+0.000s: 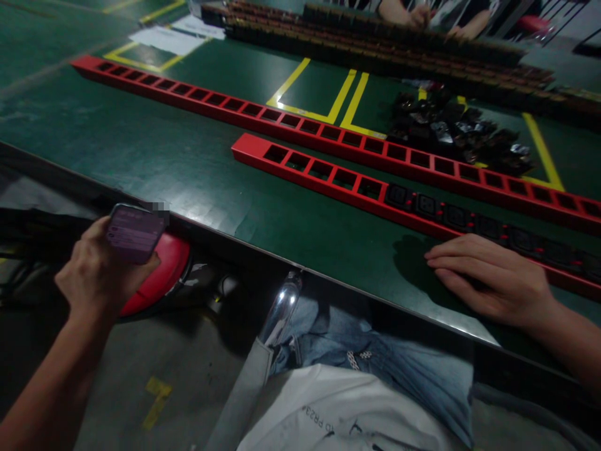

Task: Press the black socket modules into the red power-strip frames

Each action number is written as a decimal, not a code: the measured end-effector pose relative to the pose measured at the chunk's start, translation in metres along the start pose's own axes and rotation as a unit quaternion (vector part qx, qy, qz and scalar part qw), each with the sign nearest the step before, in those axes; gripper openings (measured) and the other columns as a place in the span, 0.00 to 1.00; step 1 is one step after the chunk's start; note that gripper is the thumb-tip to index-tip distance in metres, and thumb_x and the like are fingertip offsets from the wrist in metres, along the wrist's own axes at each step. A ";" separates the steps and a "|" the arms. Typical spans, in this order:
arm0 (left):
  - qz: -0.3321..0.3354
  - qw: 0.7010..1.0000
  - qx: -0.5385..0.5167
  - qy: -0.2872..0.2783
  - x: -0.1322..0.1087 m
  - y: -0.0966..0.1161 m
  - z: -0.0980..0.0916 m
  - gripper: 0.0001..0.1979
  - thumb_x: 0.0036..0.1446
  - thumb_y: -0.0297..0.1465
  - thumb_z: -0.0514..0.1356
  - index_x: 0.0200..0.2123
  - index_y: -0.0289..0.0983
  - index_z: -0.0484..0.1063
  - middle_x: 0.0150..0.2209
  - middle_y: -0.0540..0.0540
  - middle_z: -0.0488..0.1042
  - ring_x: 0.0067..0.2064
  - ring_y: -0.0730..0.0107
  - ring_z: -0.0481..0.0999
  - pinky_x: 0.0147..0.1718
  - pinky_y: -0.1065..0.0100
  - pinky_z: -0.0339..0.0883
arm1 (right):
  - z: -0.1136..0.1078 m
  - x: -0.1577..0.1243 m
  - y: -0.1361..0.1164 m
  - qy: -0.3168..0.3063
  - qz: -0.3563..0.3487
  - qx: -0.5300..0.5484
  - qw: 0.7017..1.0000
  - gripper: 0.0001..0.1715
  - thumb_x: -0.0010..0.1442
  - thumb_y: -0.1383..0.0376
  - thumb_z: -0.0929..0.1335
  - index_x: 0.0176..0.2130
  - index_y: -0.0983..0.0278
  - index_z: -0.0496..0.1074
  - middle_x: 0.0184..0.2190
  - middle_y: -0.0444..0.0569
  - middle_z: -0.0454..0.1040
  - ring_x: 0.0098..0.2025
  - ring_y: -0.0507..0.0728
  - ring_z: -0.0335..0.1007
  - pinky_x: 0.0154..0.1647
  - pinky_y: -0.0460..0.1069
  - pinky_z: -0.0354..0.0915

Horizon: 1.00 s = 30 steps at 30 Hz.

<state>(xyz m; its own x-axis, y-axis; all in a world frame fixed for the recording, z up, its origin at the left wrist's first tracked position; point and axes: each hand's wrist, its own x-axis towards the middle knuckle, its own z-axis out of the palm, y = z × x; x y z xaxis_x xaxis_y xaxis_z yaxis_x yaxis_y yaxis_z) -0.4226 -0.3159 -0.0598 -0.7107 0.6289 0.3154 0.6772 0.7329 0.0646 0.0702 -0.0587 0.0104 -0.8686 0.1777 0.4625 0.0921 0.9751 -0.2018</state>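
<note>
My left hand (pixel 96 269) is wrapped round a smartphone (pixel 135 233) with a lit screen, held off the table's front edge above a red stool seat (pixel 159 275). My right hand (pixel 493 275) rests on the green tabletop with fingers extended, holding nothing visible. Its knuckles lie against or just in front of the shorter red socket strip housing (pixel 253 148). Black power sockets (pixel 426 205) fill that housing's right part, while several openings at its left are bare. Behind it runs a longer red housing (pixel 197 103) with a row of square openings.
A pile of black parts (pixel 460 128) lies behind the red housings. Stacked long dark strips (pixel 375 44) stretch across the back, with another person's hands (pixel 420 15) beyond. Papers (pixel 166 41) and yellow tape marks (pixel 310 116) are on the green table (pixel 141 150).
</note>
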 end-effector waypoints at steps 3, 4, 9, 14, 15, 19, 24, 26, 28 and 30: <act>-0.027 0.999 0.000 -0.036 -0.001 0.005 -0.007 0.45 0.53 0.50 0.57 0.70 0.43 0.49 0.64 0.36 0.67 0.62 0.36 0.69 0.53 0.39 0.69 | 0.000 0.000 -0.001 -0.001 0.001 0.000 1.000 0.12 0.58 0.77 0.70 0.42 0.66 0.74 0.37 0.57 0.78 0.37 0.59 0.77 0.37 0.53 0.74; -0.032 0.999 -0.001 -0.042 -0.001 0.007 -0.009 0.45 0.53 0.51 0.57 0.70 0.43 0.49 0.64 0.37 0.67 0.62 0.35 0.69 0.53 0.39 0.69 | 0.000 0.000 -0.001 0.000 -0.001 0.001 1.000 0.12 0.58 0.78 0.70 0.42 0.66 0.74 0.37 0.57 0.78 0.37 0.59 0.77 0.38 0.54 0.74; -0.038 0.999 0.003 -0.023 0.003 0.013 -0.013 0.45 0.49 0.44 0.62 0.69 0.37 0.55 0.60 0.30 0.70 0.59 0.31 0.72 0.50 0.35 0.71 | 0.000 -0.001 -0.001 -0.001 -0.001 -0.001 1.000 0.12 0.59 0.78 0.70 0.42 0.66 0.74 0.37 0.57 0.78 0.38 0.59 0.77 0.37 0.54 0.74; -0.036 0.999 0.012 -0.006 0.006 0.011 -0.011 0.48 0.44 0.40 0.67 0.67 0.34 0.58 0.58 0.28 0.72 0.57 0.30 0.74 0.47 0.32 0.71 | 0.000 -0.001 -0.001 0.001 -0.004 -0.005 1.000 0.12 0.59 0.78 0.70 0.42 0.66 0.74 0.37 0.57 0.78 0.37 0.59 0.77 0.37 0.54 0.74; -0.031 0.999 0.009 -0.001 0.006 0.010 -0.010 0.48 0.43 0.39 0.67 0.67 0.34 0.57 0.58 0.28 0.72 0.57 0.31 0.73 0.47 0.33 0.71 | 0.000 -0.001 -0.001 0.001 -0.004 -0.005 1.000 0.12 0.59 0.77 0.70 0.42 0.66 0.74 0.37 0.57 0.78 0.37 0.59 0.77 0.37 0.54 0.74; -0.021 1.000 0.002 0.009 0.006 0.005 -0.006 0.50 0.41 0.38 0.70 0.67 0.35 0.58 0.59 0.28 0.72 0.57 0.31 0.74 0.48 0.34 0.71 | 0.000 0.000 0.000 0.002 -0.001 -0.003 1.000 0.11 0.59 0.77 0.70 0.42 0.66 0.74 0.36 0.57 0.78 0.37 0.59 0.77 0.37 0.54 0.74; 0.006 1.000 0.008 0.028 0.006 -0.004 0.001 0.50 0.42 0.39 0.69 0.68 0.36 0.56 0.58 0.29 0.72 0.56 0.32 0.74 0.47 0.35 0.72 | 0.001 -0.001 0.001 0.002 -0.003 -0.005 1.000 0.11 0.59 0.77 0.70 0.41 0.66 0.74 0.36 0.56 0.78 0.37 0.59 0.78 0.38 0.54 0.74; 0.020 0.999 0.009 0.039 0.005 -0.008 0.003 0.52 0.41 0.40 0.69 0.68 0.36 0.55 0.59 0.29 0.72 0.56 0.32 0.74 0.48 0.36 0.72 | 0.001 -0.001 0.001 0.004 -0.001 -0.002 1.000 0.11 0.58 0.77 0.70 0.41 0.66 0.75 0.36 0.56 0.79 0.36 0.59 0.78 0.37 0.54 0.74; 0.024 0.999 0.008 0.043 0.005 -0.011 0.005 0.53 0.39 0.40 0.70 0.68 0.36 0.55 0.59 0.30 0.72 0.56 0.33 0.74 0.49 0.37 0.72 | 0.001 -0.001 0.001 0.009 0.003 0.000 1.000 0.10 0.58 0.76 0.71 0.40 0.65 0.75 0.36 0.56 0.79 0.36 0.60 0.78 0.37 0.54 0.75; 0.020 0.999 0.006 0.046 0.004 -0.012 0.005 0.52 0.39 0.40 0.70 0.68 0.37 0.56 0.58 0.30 0.72 0.56 0.33 0.74 0.49 0.37 0.71 | 0.001 -0.001 0.000 0.013 0.005 0.003 1.000 0.10 0.58 0.76 0.70 0.40 0.65 0.76 0.36 0.56 0.79 0.36 0.60 0.78 0.37 0.54 0.75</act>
<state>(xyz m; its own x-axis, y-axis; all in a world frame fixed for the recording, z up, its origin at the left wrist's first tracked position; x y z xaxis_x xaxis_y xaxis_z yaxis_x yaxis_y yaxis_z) -0.4349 -0.3210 -0.0638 -0.6629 0.6311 0.4028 0.7016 0.7114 0.0400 0.0708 -0.0586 0.0094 -0.8551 0.1912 0.4819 0.0980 0.9724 -0.2119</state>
